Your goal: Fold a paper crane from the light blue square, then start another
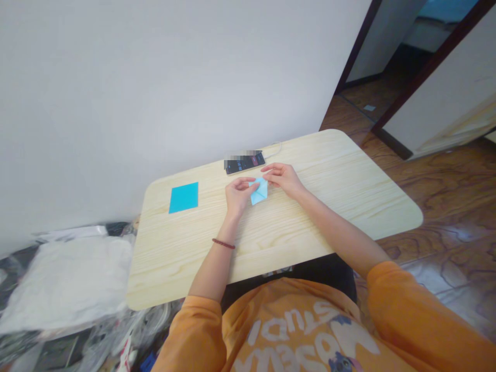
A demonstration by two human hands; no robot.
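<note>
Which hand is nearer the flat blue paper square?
Left: the left hand sits a short way beside the blue paper square, not touching; the right hand is farther off, past the left.

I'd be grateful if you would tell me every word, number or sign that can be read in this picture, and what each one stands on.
Orange sweatshirt: large white letters, upside down and creased, perhaps "Mason", but not surely legible.
Black phone: small lit figures on the screen, too small to read.
Pixelated patch at the phone's far edge: unreadable.
</note>
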